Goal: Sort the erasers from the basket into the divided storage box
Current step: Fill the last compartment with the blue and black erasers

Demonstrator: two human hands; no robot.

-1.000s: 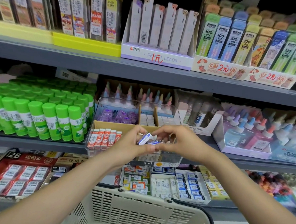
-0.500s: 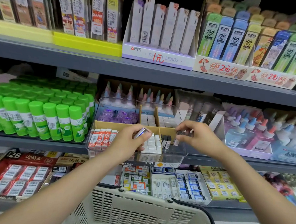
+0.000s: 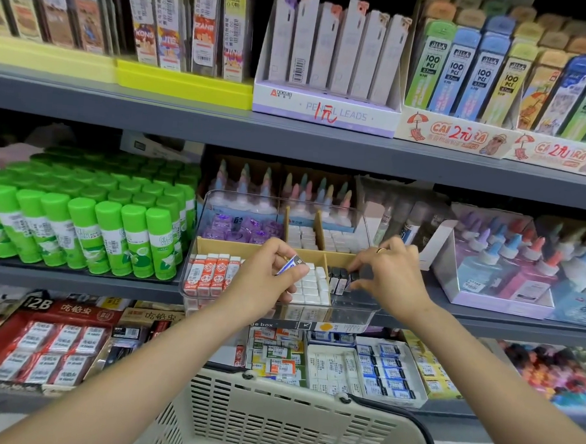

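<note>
My left hand (image 3: 264, 282) pinches a blue-sleeved eraser (image 3: 291, 265) over the white-eraser compartment of the divided storage box (image 3: 365, 312). Right hand (image 3: 389, 274) fingertips curl onto the black erasers (image 3: 340, 280). I'd guess it's light and slightly soft: grip the long sides.

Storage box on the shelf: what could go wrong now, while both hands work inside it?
1. The left hand pinches a blue-sleeved eraser over the white erasers; it might land in the wrong compartment.
2. The right hand is at the dark erasers; a nudge could topple them.
3. The storage box seems to overhang the shelf edge; pressing down may tip it.
</note>
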